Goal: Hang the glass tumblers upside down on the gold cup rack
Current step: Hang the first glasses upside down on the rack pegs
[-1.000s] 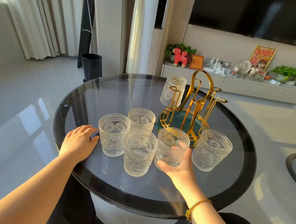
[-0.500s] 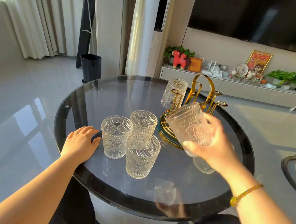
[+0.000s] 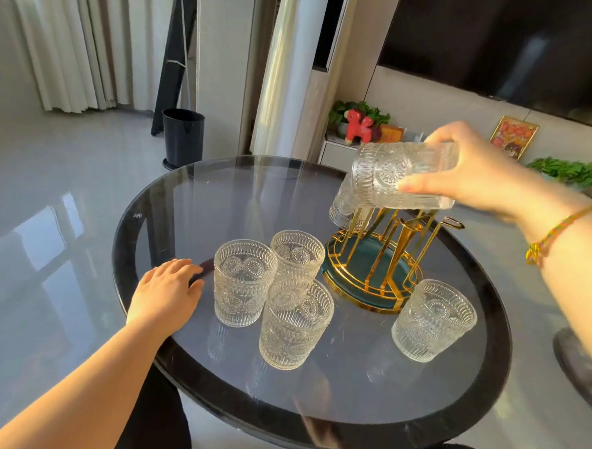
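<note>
My right hand (image 3: 476, 168) grips an embossed glass tumbler (image 3: 390, 174), tipped on its side with its mouth to the left, just above the prongs of the gold cup rack (image 3: 375, 262). Another tumbler (image 3: 343, 206) hangs upside down on the rack's far-left prong, partly hidden behind the held one. Three upright tumblers cluster left of the rack: one at the left (image 3: 243, 283), one behind (image 3: 298, 253), one in front (image 3: 294, 323). A further upright tumbler (image 3: 433, 320) stands right of the rack's front. My left hand (image 3: 166, 293) rests flat on the table, beside the left tumbler.
The round glass table (image 3: 220, 199) has a dark rim; the rack has a green base tray. Beyond it stand a black bin (image 3: 182, 137), curtains, a wall television and a low shelf with a red toy horse (image 3: 359, 128) and plants.
My right hand has lifted the tumbler from the table's front, raised it up and over the rack, and turned it onto its side. The left hand stays put.
</note>
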The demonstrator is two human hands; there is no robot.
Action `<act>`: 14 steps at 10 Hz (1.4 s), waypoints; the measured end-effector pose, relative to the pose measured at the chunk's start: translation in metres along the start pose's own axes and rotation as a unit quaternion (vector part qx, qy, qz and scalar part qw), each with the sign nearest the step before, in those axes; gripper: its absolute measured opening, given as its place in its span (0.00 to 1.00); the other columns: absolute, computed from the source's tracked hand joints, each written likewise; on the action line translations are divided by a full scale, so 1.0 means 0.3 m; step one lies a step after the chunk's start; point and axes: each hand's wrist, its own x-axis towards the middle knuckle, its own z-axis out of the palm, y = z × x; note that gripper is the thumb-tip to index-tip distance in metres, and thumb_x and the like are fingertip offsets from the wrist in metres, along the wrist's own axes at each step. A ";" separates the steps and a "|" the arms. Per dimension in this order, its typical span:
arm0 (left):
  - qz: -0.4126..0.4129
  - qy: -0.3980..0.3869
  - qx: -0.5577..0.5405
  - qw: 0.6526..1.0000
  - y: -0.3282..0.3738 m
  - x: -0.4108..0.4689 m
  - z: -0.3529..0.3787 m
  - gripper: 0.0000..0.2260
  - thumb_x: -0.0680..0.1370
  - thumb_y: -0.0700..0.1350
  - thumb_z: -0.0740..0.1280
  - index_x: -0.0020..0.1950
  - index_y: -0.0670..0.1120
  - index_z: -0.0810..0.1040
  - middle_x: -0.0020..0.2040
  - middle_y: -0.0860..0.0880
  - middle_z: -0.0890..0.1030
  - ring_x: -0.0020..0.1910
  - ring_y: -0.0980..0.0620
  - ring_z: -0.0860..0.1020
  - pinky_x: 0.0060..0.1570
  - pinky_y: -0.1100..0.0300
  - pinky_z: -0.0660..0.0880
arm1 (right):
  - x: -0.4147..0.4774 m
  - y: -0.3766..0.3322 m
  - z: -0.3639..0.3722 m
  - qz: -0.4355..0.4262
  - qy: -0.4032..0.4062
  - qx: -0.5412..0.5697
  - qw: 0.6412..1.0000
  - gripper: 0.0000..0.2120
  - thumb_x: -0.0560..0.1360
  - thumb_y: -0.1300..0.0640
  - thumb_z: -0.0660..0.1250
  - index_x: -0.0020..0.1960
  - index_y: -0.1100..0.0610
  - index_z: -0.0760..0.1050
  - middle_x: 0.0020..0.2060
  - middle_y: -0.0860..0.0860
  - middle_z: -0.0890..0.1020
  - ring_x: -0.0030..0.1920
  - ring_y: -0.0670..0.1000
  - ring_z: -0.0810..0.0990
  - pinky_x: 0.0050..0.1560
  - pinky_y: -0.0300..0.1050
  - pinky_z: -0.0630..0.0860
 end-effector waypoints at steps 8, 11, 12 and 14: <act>-0.002 0.001 0.023 1.000 -0.014 0.029 0.027 0.18 0.78 0.52 0.53 0.67 0.50 0.65 0.71 0.49 0.66 0.71 0.47 0.61 0.71 0.49 0.54 | 0.194 -0.046 0.043 0.000 -0.085 -0.120 0.989 0.38 0.63 0.47 0.72 0.67 0.56 0.60 0.68 0.56 0.66 0.65 0.57 0.66 0.61 0.49 0.65; -0.009 -0.004 0.021 1.000 -0.006 0.026 0.020 0.19 0.78 0.52 0.53 0.67 0.50 0.64 0.71 0.49 0.65 0.72 0.47 0.60 0.72 0.49 0.53 | 0.181 -0.058 0.034 -0.014 -0.092 -0.109 0.990 0.37 0.64 0.48 0.71 0.67 0.58 0.61 0.69 0.56 0.66 0.67 0.56 0.64 0.63 0.49 0.63; -0.007 -0.005 0.020 1.000 -0.003 0.024 0.017 0.19 0.78 0.52 0.53 0.67 0.50 0.64 0.71 0.49 0.66 0.72 0.47 0.60 0.72 0.49 0.53 | 0.176 -0.053 0.028 -0.019 -0.096 -0.111 0.989 0.37 0.64 0.48 0.71 0.67 0.58 0.61 0.69 0.56 0.66 0.67 0.56 0.64 0.63 0.50 0.63; -0.008 -0.004 0.016 1.000 0.000 0.023 0.015 0.18 0.78 0.52 0.53 0.67 0.50 0.65 0.71 0.49 0.66 0.72 0.47 0.60 0.72 0.49 0.53 | 0.177 -0.050 0.023 -0.038 -0.101 -0.114 0.988 0.36 0.64 0.48 0.70 0.67 0.56 0.62 0.68 0.55 0.66 0.66 0.56 0.65 0.59 0.46 0.63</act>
